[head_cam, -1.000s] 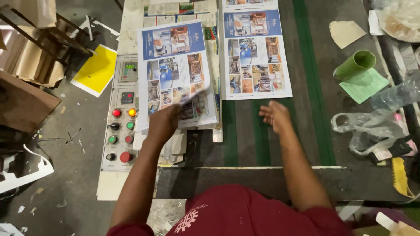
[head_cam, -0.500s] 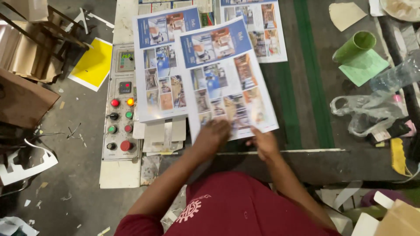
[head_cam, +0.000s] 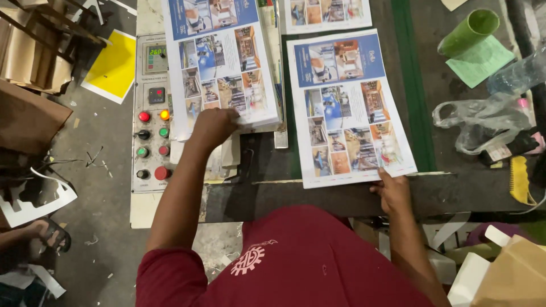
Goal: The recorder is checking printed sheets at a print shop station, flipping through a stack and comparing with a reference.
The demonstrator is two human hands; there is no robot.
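Note:
My left hand (head_cam: 213,126) rests on the near edge of a stack of printed sheets (head_cam: 222,62) covered with blue headers and small photos, fingers curled over the top sheet's corner. My right hand (head_cam: 392,190) pinches the near right corner of a single printed sheet (head_cam: 347,108) of the same design, which lies flat on the dark machine bed (head_cam: 341,199). A third printed sheet (head_cam: 327,14) lies farther away at the top of the view.
A grey control panel (head_cam: 151,113) with red, green and yellow buttons sits left of the stack. A green cup (head_cam: 469,28), green paper, a plastic bag (head_cam: 483,122) and a yellow comb (head_cam: 518,179) lie at the right. Cardboard and scraps litter the floor at left, with another person's sandalled foot (head_cam: 48,233).
The single sheet has been carried from the stack to the right and laid flat on the bed. My left hand has gone back to the stack's near edge; my right hand holds the sheet's corner.

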